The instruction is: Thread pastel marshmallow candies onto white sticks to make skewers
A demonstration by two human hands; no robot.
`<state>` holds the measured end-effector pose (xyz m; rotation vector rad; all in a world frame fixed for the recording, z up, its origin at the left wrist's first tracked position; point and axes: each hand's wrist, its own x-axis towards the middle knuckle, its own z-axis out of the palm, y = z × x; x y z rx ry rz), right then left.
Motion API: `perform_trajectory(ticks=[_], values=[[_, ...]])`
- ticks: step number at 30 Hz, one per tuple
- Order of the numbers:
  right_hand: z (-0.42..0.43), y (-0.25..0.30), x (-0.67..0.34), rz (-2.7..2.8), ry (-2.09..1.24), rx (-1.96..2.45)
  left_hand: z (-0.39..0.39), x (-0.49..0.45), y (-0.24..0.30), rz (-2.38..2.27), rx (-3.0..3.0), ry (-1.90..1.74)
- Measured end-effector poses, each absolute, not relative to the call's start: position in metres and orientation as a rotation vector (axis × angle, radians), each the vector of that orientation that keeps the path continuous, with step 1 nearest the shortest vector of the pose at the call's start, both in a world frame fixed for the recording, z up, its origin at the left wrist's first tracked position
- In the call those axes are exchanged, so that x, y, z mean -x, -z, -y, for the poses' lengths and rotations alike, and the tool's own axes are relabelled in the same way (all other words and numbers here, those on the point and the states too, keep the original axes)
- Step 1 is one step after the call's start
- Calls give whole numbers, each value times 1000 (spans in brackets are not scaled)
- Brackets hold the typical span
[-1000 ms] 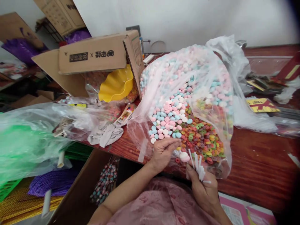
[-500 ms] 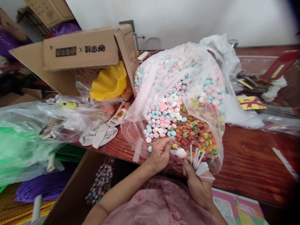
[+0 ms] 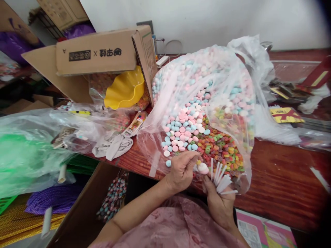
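A big clear plastic bag [image 3: 227, 86] lies open on the red-brown wooden table [image 3: 279, 175], full of pastel round candies [image 3: 184, 129] and colourful ring candies [image 3: 222, 151]. My left hand [image 3: 182, 168] is at the bag's mouth, its fingers pinched on a small piece beside a pink-white candy [image 3: 202, 168]. Just to the right, my right hand [image 3: 219, 201] is closed around a fan of white sticks [image 3: 219, 177], and the pink-white candy sits at its fingertips.
An open cardboard box [image 3: 98, 57] stands at the back left, with a yellow wavy bowl [image 3: 125, 90] beside it. Clear and green plastic bags [image 3: 28, 151] crowd the left. White cloth [image 3: 113, 146] lies by the bag. Red and yellow packets [image 3: 286, 114] are at the right.
The view shifted a little. My hands stay close together at the bag's mouth, and the white sticks have fanned out slightly wider in my right hand.
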<state>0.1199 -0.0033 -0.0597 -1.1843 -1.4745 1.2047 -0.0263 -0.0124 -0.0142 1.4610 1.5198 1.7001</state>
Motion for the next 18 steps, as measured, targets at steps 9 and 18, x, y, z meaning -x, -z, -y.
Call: perform_trajectory(ticks=[9, 18], values=[[8, 60, -115, 1602, -1339, 1106, 9, 21, 16, -1474, -1559, -1676], [13, 55, -105, 1305, -1293, 1184, 4, 24, 18, -1541, -1707, -1741]])
